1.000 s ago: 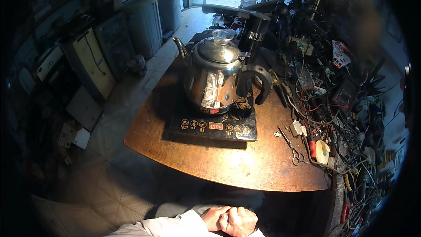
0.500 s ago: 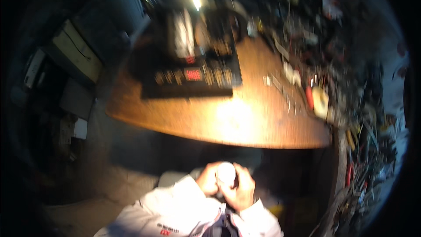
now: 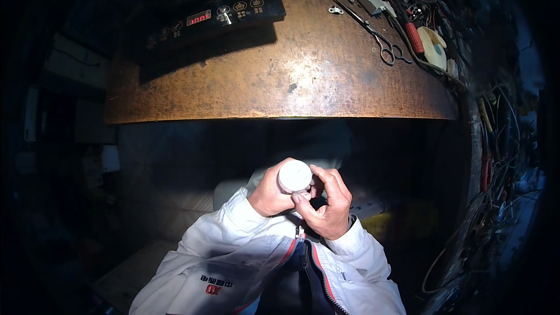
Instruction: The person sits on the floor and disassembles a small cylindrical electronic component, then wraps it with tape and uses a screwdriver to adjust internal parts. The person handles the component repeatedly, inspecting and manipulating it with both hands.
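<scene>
Left hand (image 3: pixel 269 193) and right hand (image 3: pixel 328 207) (2 together) grasp a white round cap (image 3: pixel 294 175) below the desk (image 3: pixel 280 76); steadying it close seems wise.

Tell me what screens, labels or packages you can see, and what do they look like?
Small screen: on the black cooker panel at the table's far edge, rectangular, glowing red.
Round button marks: beside that screen, pale on black.
Chest badge: on the white jacket, small, dark and red.
</scene>
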The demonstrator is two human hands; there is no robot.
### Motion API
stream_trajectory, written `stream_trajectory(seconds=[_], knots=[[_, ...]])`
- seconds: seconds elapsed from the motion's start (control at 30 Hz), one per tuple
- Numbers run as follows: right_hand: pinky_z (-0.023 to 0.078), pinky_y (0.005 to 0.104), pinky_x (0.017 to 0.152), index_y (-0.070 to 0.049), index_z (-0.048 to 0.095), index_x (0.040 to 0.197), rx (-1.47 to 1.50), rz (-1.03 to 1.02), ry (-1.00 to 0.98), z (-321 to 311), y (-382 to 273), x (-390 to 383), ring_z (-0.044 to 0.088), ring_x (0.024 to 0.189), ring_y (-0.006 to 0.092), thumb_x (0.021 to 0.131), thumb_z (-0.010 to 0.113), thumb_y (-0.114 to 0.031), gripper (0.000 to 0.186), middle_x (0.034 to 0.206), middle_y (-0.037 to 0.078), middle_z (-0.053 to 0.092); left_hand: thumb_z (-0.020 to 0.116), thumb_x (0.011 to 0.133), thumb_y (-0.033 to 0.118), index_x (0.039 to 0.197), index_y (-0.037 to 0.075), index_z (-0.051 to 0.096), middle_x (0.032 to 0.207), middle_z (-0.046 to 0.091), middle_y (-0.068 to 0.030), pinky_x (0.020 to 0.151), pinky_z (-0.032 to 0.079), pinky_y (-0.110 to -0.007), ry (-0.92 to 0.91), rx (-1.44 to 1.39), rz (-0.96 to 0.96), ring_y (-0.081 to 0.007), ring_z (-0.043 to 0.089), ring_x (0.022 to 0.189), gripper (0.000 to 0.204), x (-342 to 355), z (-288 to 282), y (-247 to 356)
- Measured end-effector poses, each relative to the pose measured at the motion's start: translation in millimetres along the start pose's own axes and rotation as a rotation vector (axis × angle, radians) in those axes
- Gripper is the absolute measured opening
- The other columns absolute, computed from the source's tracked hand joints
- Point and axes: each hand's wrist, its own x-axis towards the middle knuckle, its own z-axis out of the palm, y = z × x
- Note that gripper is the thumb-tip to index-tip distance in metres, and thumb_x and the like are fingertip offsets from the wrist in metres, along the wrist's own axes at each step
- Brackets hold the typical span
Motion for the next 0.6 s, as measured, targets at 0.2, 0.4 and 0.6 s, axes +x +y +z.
stream_trajectory(seconds=[0.2,0.4,0.6], knots=[[0.057,0.0342,0.07,0.002,0.067,0.126,-0.012,-0.025,0.007,-2,0,-1,0.071,0.083,0.0247,0.069,0.092,-0.006,0.063,0.102,0.015,0.068,0.095,0.078,0.012,0.118,0.004,0.063,0.098,0.071,-0.0026,0.082,0.057,-0.03,0.09,0.389,0.105,-0.0099,0.067,0.092,0.052,0,2,3],[0.06,0.0372,0.075,0.002,0.067,0.127,-0.02,-0.041,0.01,-2,2,-3,0.074,0.091,0.0302,0.069,0.093,-0.007,0.065,0.107,0.018,0.069,0.092,0.078,0.002,0.121,0.006,0.062,0.103,0.069,-0.0018,0.082,0.058,-0.029,0.071,0.4,0.194,-0.0093,0.067,0.097,0.053,1,1,-4],[0.058,0.0372,0.08,0.002,0.067,0.125,-0.091,-0.065,-0.03,-2,0,-3,0.071,0.093,0.0294,0.068,0.092,-0.008,0.063,0.106,0.018,0.071,0.096,0.076,0.008,0.123,0.006,0.064,0.104,0.07,-0.003,0.086,0.056,-0.03,0.114,0.261,0.101,-0.0118,0.066,0.097,0.056,-5,0,-18]])
